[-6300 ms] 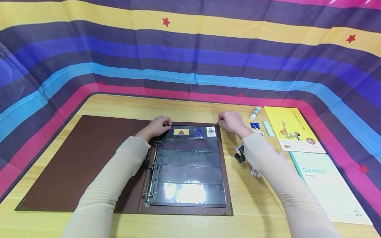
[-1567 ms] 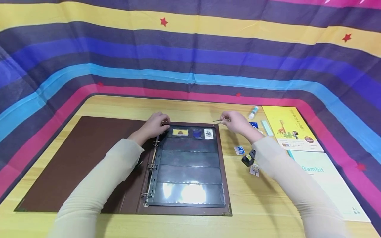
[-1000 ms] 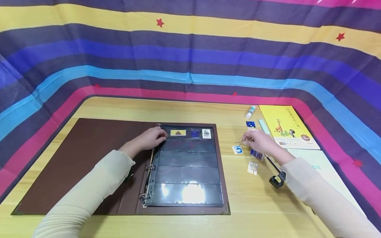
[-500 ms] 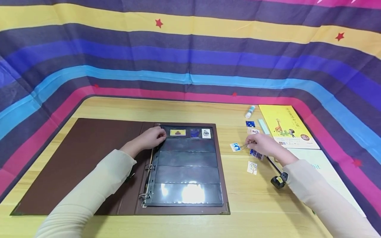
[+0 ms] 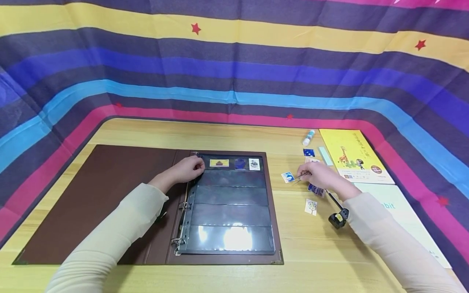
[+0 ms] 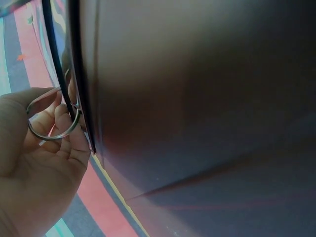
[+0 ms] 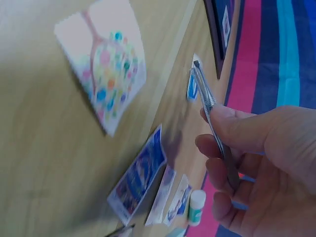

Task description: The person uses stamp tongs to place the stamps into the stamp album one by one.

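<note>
The stamp album lies open, its top strip holding a yellow stamp, a dark blue stamp and a white stamp. At the page's upper left corner, my left hand has curled fingers on the page edge, beside a metal ring in the left wrist view. My right hand pinches metal tweezers between thumb and fingers. Their tips are right at a blue and white stamp on the table, right of the album.
A tree-patterned stamp, a purple-blue stamp, a pinkish stamp and a dark blue starry stamp lie on the right. Behind them are a glue stick, a pale green strip, a yellow book and a notebook.
My right hand has carried the tweezers from the album's top right corner to the loose stamps. The blue and white stamp has shifted slightly left and away. My left hand has slid slightly down.
</note>
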Demonstrator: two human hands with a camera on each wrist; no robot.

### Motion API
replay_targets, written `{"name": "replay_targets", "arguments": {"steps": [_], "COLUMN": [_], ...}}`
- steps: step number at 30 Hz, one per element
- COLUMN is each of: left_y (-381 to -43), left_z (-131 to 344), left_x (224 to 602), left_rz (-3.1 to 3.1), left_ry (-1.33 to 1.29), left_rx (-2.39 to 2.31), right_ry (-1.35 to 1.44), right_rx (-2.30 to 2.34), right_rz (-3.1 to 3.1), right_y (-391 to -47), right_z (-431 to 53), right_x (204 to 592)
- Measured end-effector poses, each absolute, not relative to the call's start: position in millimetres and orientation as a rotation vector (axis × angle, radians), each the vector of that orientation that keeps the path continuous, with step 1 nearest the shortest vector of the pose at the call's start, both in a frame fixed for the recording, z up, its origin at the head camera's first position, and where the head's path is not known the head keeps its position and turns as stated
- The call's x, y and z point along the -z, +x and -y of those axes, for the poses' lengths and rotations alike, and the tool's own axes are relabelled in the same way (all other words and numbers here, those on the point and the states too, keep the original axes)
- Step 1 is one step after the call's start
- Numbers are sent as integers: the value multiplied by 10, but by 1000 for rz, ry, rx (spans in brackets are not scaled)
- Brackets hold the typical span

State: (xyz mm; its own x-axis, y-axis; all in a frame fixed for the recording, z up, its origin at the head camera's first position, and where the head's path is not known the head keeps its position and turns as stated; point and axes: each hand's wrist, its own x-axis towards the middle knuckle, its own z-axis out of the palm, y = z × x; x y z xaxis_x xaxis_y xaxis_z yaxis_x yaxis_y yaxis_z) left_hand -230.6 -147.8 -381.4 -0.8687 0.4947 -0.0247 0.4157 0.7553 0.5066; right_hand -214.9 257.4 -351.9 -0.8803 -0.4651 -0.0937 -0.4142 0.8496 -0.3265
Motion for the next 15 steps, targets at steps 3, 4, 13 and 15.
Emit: {"name": "replay_targets", "arguments": {"steps": [3, 4, 13, 15], "left_y": [-2304, -2303, -2307, -2310], "left_z": [1482, 1483, 1488, 1484], "left_x": [3812, 3813, 3824, 3829], "left_rz": [-2781, -2775, -2750, -2743], "left_ry": [714, 710, 705, 701], "left_rx": [-759, -763, -799, -807], "right_ry": [-581, -546, -477, -467], "right_rx": [430, 420, 409, 400], "right_rz": [-2906, -2925, -2989, -3000], "right_y": [-2163, -2169, -2211, -2212], "right_z": [-2608, -2620, -2623, -2611], "right_x": [3511, 3510, 3537, 3551]}}
